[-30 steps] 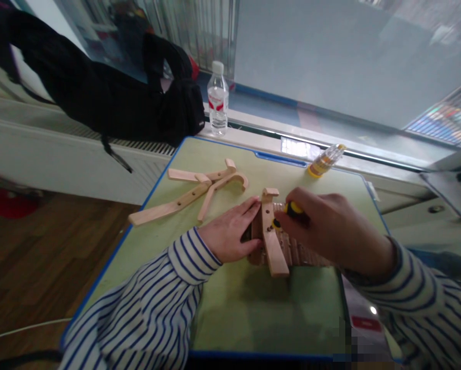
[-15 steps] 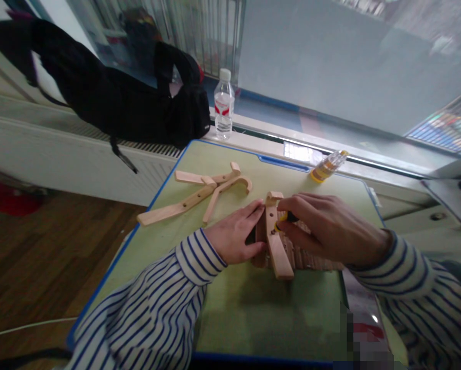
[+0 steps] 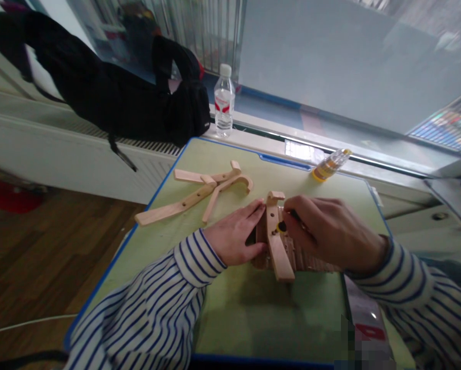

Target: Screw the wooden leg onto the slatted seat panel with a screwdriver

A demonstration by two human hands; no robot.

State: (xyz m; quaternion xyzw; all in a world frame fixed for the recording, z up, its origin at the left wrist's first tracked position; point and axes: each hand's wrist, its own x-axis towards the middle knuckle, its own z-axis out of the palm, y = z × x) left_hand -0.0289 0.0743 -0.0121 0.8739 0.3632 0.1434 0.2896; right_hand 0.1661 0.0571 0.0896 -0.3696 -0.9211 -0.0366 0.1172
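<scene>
A pale wooden hook piece point(image 3: 280, 257) with drilled holes lies across a brown ridged wooden block point(image 3: 319, 261) on the table. My left hand point(image 3: 236, 234) grips the block's left end, fingers at the far side and thumb at the near side. A stubby yellow-and-black screwdriver point(image 3: 281, 226) stands at a hole in the hook piece. The curled fingers of my right hand point(image 3: 323, 231) are around its right side, and part of their grip is hidden. More pale wooden hook pieces point(image 3: 199, 195) lie in a loose pile beyond my left hand.
The light green table point(image 3: 230, 318) has a blue edge. A glue-like bottle with a yellow base point(image 3: 330, 165) stands at its far right. Behind it, a water bottle point(image 3: 224, 103) and a black bag point(image 3: 130, 103) rest on the sill. A glossy packet point(image 3: 363, 303) lies near my right forearm.
My right hand has shifted slightly right, and its fingers have turned around the screwdriver. The screwdriver's black end now faces the camera. My left hand and the hook piece have hardly moved.
</scene>
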